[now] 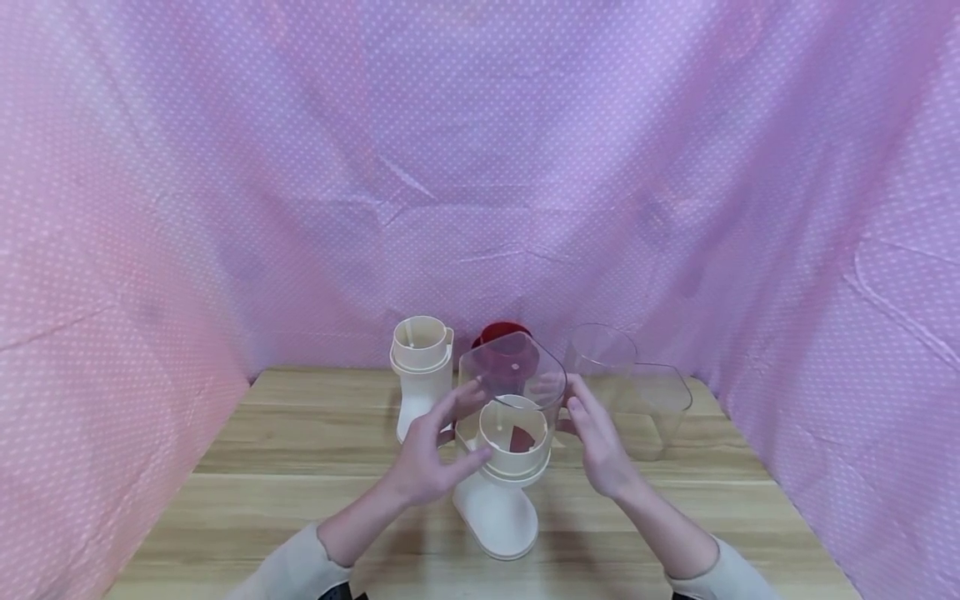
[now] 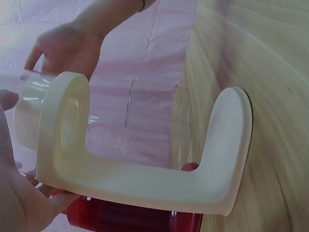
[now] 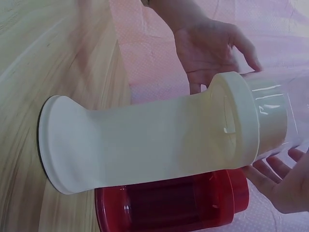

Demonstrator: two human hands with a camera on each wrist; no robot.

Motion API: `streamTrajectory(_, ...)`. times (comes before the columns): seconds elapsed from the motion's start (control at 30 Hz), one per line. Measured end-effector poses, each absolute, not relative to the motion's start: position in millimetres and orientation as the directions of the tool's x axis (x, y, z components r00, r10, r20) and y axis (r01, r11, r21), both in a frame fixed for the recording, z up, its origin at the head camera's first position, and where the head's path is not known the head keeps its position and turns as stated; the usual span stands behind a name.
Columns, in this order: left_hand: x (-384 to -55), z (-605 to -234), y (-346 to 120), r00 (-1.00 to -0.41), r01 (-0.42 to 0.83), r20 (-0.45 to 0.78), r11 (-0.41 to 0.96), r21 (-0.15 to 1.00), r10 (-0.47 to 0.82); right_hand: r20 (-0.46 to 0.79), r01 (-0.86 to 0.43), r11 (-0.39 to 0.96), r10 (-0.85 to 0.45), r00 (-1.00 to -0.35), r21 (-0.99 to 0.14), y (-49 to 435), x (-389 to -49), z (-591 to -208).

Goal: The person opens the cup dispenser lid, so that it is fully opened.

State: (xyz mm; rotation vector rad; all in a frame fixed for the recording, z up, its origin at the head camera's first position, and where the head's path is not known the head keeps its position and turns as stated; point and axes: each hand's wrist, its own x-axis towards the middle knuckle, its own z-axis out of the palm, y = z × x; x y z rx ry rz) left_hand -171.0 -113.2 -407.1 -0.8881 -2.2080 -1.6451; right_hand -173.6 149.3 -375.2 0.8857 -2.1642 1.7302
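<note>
A cream stand (image 1: pixel 504 521) with a rounded foot and a ring-shaped top stands upright near the middle of the table. Over its raised collar sits a clear plastic container (image 1: pixel 517 367), its wide rim upward. From the left, my left hand (image 1: pixel 429 458) holds the container, thumb toward the front and fingers round the far side. My right hand (image 1: pixel 600 442) cups the opposite side, with some fingers seen through the plastic. Both wrist views show the collar (image 3: pixel 273 116) inside the clear wall. Whether the container is fully seated I cannot tell.
A second cream stand (image 1: pixel 423 387) is behind to the left. Directly behind the container stands a red one (image 1: pixel 506 331), partly hidden. Two more clear containers (image 1: pixel 652 400) stand at the back right. Pink dotted cloth (image 1: pixel 480 167) surrounds the wooden table (image 1: pixel 300 467).
</note>
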Motion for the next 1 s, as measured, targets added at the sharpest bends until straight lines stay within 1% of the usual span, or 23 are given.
streamTrajectory(0.1, -164.0, -407.1, -108.6, -0.81, 0.575, 0.516, 0.206, 0.791, 0.278, 0.544, -0.599, 0.121, -0.305, -0.782, -0.792, 146.7, -177.0, -377.1)
streamTrajectory(0.23, -154.8, -408.4, -100.3, -0.834, 0.551, 0.511, 0.281, 0.785, 0.209, 0.556, -0.611, 0.118, -0.305, -0.773, -0.783, 144.5, -180.8, -379.0)
streamTrajectory(0.3, -153.2, -410.4, -97.7, -0.833, 0.553, 0.523, 0.316, 0.771, 0.183, 0.557, -0.611, 0.111, -0.31, -0.771, -0.784, 143.3, -182.9, -379.6)
streamTrajectory(0.4, -155.8, -414.3, -99.0, -0.817, 0.575, 0.55, 0.333, 0.748, 0.174, 0.562, -0.613, 0.079, -0.322, -0.762, -0.786, 141.8, -186.2, -381.5)
streamTrajectory(0.53, -163.1, -419.5, -108.1, -0.795, 0.607, 0.57, 0.29, 0.74, 0.209, 0.571, -0.613, 0.063, -0.301, -0.764, -0.787, 141.9, -185.5, -385.0)
streamTrajectory(0.67, -167.6, -421.7, -115.2, -0.791, 0.608, 0.556, 0.223, 0.762, 0.256, 0.591, -0.634, 0.119, -0.264, -0.762, -0.765, 145.6, -179.2, -385.7)
streamTrajectory(0.77, -168.2, -421.5, -116.9, -0.796, 0.597, 0.541, 0.198, 0.778, 0.272, 0.598, -0.646, 0.134, -0.276, -0.753, -0.752, 147.1, -175.3, -384.6)
streamTrajectory(0.9, -166.1, -419.8, -115.1, -0.812, 0.575, 0.524, 0.206, 0.792, 0.257, 0.59, -0.644, 0.122, -0.301, -0.749, -0.755, 146.6, -173.5, -383.6)
streamTrajectory(1.0, -162.6, -418.5, -111.2, -0.825, 0.563, 0.521, 0.226, 0.795, 0.219, 0.585, -0.638, 0.116, -0.302, -0.753, -0.761, 144.8, -174.7, -383.9)
